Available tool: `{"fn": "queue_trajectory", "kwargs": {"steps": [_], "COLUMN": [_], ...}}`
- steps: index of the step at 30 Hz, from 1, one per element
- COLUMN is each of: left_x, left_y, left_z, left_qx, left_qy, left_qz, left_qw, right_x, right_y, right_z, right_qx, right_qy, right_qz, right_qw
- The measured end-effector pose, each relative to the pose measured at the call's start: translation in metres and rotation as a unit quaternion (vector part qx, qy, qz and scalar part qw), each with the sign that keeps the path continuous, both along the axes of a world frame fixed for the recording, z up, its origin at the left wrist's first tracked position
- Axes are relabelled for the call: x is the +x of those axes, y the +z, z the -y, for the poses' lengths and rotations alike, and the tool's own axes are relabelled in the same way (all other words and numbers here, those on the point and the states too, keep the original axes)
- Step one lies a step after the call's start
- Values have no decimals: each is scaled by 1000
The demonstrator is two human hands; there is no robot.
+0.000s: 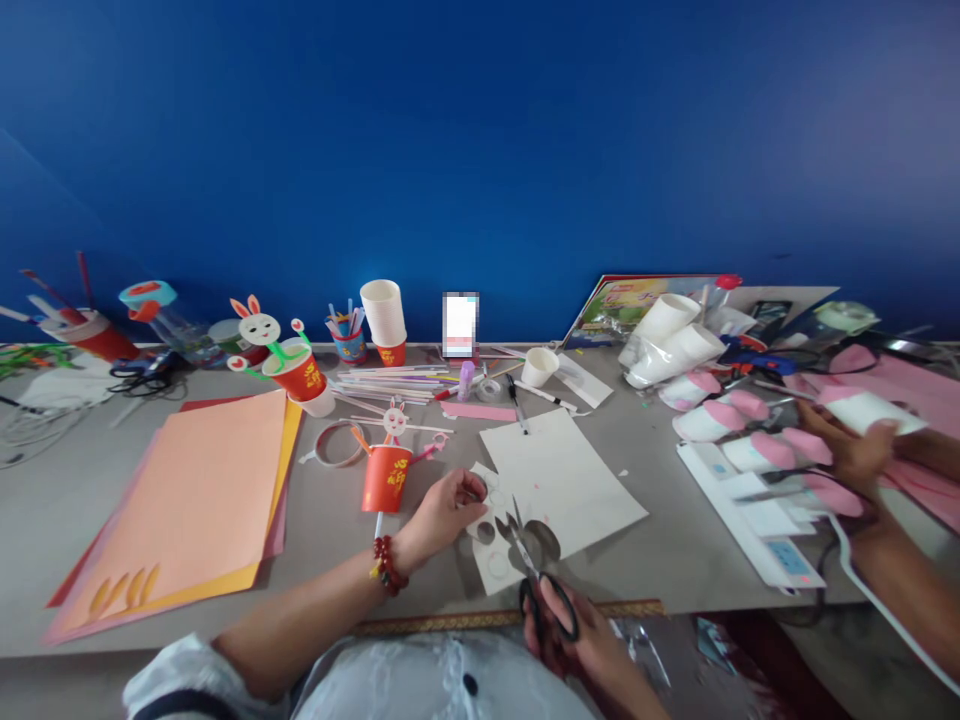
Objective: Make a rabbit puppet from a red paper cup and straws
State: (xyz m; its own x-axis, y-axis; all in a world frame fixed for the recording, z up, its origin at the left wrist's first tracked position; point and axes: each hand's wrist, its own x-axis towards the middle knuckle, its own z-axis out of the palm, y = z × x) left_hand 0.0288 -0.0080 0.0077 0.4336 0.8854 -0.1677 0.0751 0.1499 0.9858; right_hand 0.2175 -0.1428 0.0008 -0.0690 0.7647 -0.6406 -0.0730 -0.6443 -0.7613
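My left hand (444,515) pinches the edge of a white paper sheet (559,480) with round holes cut in it, just right of an orange paper cup (387,478) topped with a small rabbit figure. A red bead bracelet circles that wrist. My right hand (574,635) grips black-handled scissors (529,565) at the table's near edge. Their blades point up into the sheet's lower part.
Orange and pink card sheets (202,500) lie at the left. Straws (390,385), pens, tape rolls and decorated cups (296,372) crowd the back. At the right another person's hands (847,445) hold a white cup among pink-capped white cups (720,415).
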Motion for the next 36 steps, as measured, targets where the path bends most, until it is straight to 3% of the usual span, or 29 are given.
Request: {"fn": "queue_trajectory", "kwargs": {"steps": [4, 9, 17, 24, 29, 36], "left_x": [4, 7, 10, 13, 15, 13], "left_y": [-2, 0, 12, 12, 8, 7], "left_z": [7, 13, 19, 17, 19, 19], "left_qx": [-55, -188, -315, -277, -216, -191], "left_qy": [7, 38, -14, -2, -9, -29], "left_qz": [51, 130, 188, 137, 134, 139], "left_qw": [997, 973, 930, 951, 967, 971], "right_x": [-9, -10, -13, -12, -13, -16], "right_y": [-5, -8, 1, 5, 1, 4], "right_z": [-7, -10, -15, -14, -15, -13], "right_qx": [4, 24, 26, 15, 12, 18], "right_qy": [-21, -12, -41, -30, -23, -24], "right_qz": [-40, -68, -50, -101, -74, -49], "right_qw": [999, 997, 998, 994, 997, 998]}}
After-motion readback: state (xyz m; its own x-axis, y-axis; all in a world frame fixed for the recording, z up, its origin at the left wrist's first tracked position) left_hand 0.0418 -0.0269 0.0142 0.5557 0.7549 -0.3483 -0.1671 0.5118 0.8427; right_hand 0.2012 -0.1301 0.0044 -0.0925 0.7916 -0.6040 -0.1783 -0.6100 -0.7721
